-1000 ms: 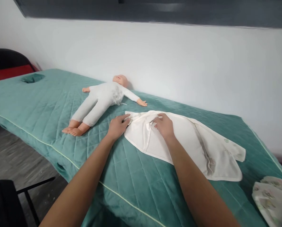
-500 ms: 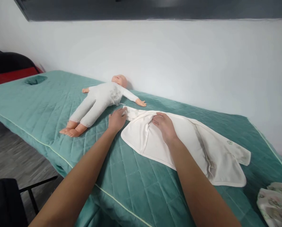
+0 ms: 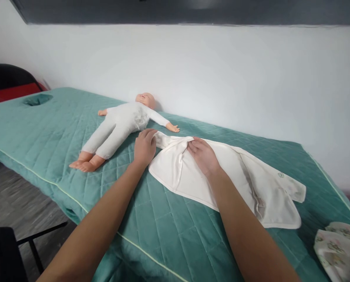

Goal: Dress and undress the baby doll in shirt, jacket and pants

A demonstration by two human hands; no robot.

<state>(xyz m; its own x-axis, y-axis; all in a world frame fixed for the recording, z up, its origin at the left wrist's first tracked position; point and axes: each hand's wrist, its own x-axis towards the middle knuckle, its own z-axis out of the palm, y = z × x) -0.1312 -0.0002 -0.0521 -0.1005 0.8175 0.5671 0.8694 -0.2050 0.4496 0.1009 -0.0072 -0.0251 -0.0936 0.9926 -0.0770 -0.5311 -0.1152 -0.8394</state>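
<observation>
A white baby shirt (image 3: pixel 233 172) lies spread open across the green quilted bed cover, its sleeves stretched out to either side. My left hand (image 3: pixel 145 147) is closed on the cuff end of the left sleeve, with the fingertips partly hidden by the cloth. At the shirt's upper edge, near where that sleeve begins, my right hand (image 3: pixel 202 154) pinches a fold of the fabric between thumb and fingers. Beyond my left hand a baby doll (image 3: pixel 120 119) with a white cloth body lies on its back, one arm reaching toward the shirt.
The green quilted cover (image 3: pixel 175 231) drapes over a long bed against a white wall (image 3: pixel 222 78). A round hole (image 3: pixel 37 100) opens at its far left. Folded printed cloth (image 3: pixel 339 250) lies at the right front. A dark chair (image 3: pixel 4 254) stands at lower left.
The left hand has shifted slightly up, its fingers further over the sleeve end. The right hand has bunched the fabric a little more. The view has moved slightly; the doll lies the same.
</observation>
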